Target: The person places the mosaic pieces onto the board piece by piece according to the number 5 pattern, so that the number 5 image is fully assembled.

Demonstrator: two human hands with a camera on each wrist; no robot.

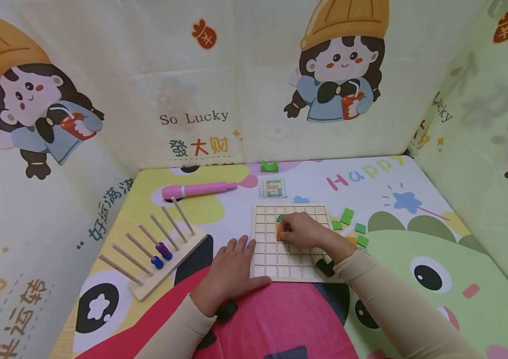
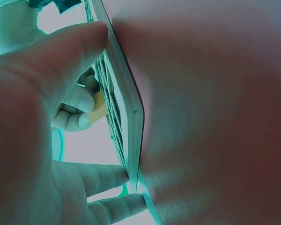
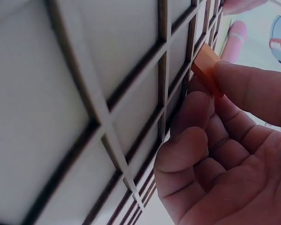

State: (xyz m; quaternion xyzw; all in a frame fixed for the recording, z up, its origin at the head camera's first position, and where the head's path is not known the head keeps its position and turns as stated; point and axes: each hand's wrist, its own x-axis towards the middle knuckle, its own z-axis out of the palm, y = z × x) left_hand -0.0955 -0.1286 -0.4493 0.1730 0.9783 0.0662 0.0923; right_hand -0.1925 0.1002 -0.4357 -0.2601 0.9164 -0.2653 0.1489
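A light wooden grid board (image 1: 272,259) lies on the table in front of me. My right hand (image 1: 305,230) pinches an orange tile (image 3: 207,70) between thumb and fingers, low over the board's cells. At the far side of these fingertips, part of a green tile (image 1: 279,218) shows on the board; the right hand hides the cells beneath it. My left hand (image 1: 231,269) rests at the board's near left corner, fingers spread along the left side and thumb at the front edge. In the left wrist view, its thumb and fingertips touch the board's rim.
Right of the board lie several loose green tiles (image 1: 347,216) and an orange one (image 1: 351,240). A wooden peg stand (image 1: 168,264) with purple and blue beads stands at left. Behind are a pink pen (image 1: 200,189), a pattern card (image 1: 272,187) and a green block (image 1: 269,167).
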